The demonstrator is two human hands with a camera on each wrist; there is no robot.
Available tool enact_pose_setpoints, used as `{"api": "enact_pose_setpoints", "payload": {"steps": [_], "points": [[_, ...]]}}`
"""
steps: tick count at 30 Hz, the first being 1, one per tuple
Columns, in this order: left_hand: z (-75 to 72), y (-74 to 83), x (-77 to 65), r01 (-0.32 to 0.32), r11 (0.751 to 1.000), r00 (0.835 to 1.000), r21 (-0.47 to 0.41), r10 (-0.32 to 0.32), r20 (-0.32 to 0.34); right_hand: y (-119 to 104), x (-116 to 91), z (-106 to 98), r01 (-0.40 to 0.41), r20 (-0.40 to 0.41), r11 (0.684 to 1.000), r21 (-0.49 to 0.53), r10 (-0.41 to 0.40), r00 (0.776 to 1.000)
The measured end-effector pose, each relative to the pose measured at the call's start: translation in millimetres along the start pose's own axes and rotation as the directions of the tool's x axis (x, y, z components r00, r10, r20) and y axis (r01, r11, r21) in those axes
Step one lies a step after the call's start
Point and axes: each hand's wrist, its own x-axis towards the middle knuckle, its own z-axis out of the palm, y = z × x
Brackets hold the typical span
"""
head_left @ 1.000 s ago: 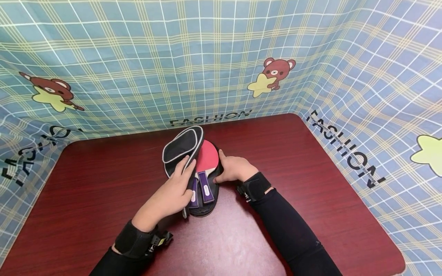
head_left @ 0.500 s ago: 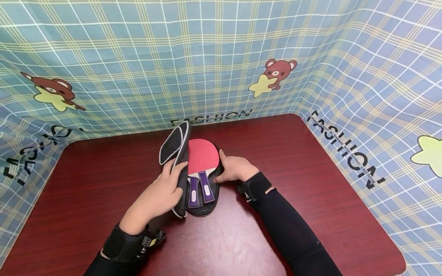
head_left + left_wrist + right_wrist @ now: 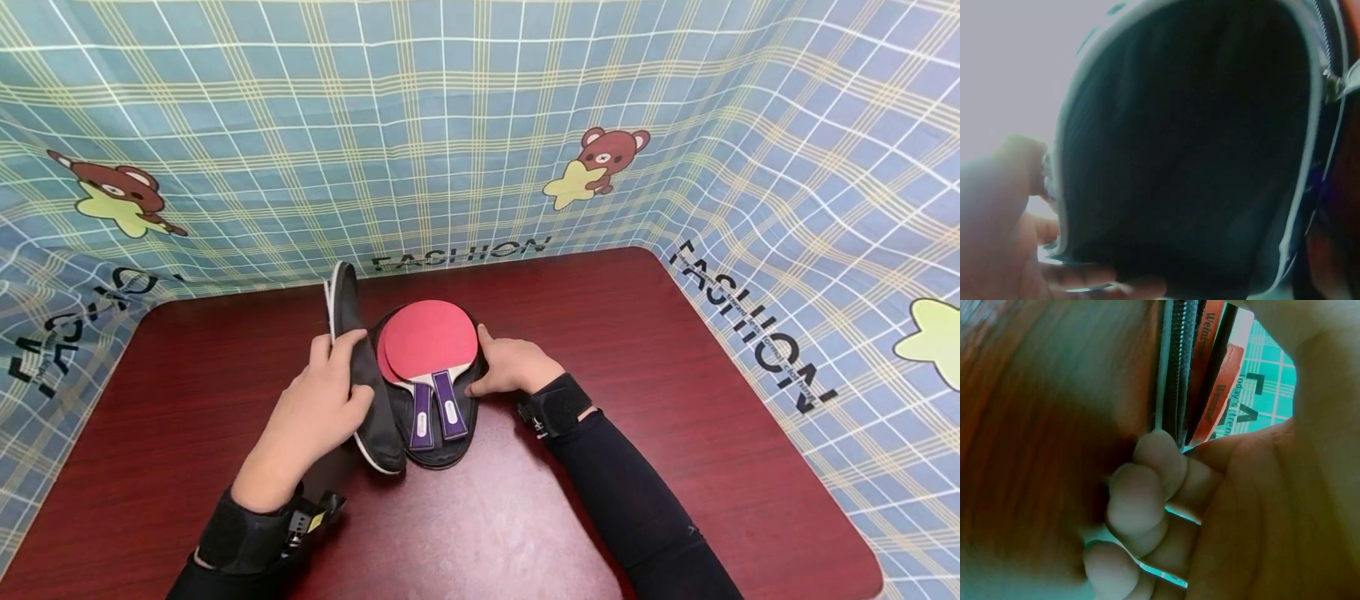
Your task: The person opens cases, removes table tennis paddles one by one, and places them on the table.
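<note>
A black table tennis bat case lies unzipped on the table, its base [image 3: 442, 457] holding two bats. The upper bat [image 3: 431, 337] overlaps the lower bat [image 3: 383, 362]; both have red rubber and purple handles. My left hand [image 3: 307, 417] grips the case's lid [image 3: 367, 392], which stands steeply raised at the left of the base. In the left wrist view the lid's dark panel [image 3: 1185, 137] with pale piping fills the middle. My right hand [image 3: 517, 367] holds the right edge of the base. Its curled fingertips meet the zip edge [image 3: 1179, 375] in the right wrist view.
The dark red table [image 3: 637, 400] has rounded corners. Plaid cloth [image 3: 465, 150] with printed bears and lettering hangs behind it and along both sides.
My left hand has swung the case's lid up and to the left, uncovering both bats. My right hand stays at the case's right edge.
</note>
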Motion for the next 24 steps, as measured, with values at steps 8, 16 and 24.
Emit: {"api": "enact_pose_setpoints", "payload": {"steps": [8,16,24], "points": [[-7.3,-4.1,-1.6,0.056,0.998,0.995,0.04,-0.052,-0.084,0.9,-0.4,0.6,0.005,-0.007,1.0,-0.004,-0.005,1.0],[-12.4,-15.6,-0.5,0.116,0.992,0.968,0.049,-0.102,-0.231,1.3,1.3,1.5,0.015,-0.016,1.0,0.001,-0.015,1.0],[-23.5,-33.1,0.4,0.234,0.972,0.951,0.035,-0.221,-0.215,2.5,1.7,1.7,0.023,-0.016,1.0,0.007,-0.023,1.0]]}}
